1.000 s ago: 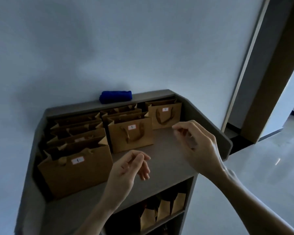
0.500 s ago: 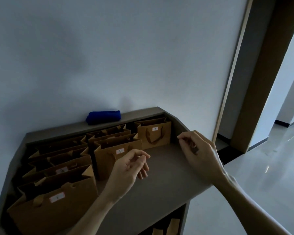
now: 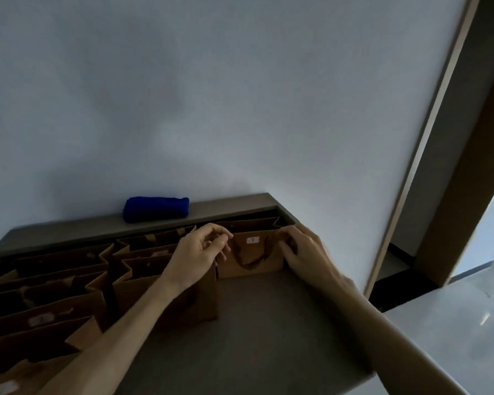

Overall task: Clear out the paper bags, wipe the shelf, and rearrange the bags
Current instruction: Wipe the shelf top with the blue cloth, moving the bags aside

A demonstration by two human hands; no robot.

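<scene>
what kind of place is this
Probably an indoor hallway or entry storage corner: a grey shelf unit against a plain wall, rows of numbered paper bags, and a doorway alongside.

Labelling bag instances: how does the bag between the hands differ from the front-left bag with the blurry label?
The far bag stands alone at the shelf's right rear corner; the near-left bag sits packed in a row of bags. The far bag has the left hand and right hand at its top corners; the near-left bag is untouched. The far bag's label is sharp, the other's blurred. Both are brown paper bags with white labels.
</scene>
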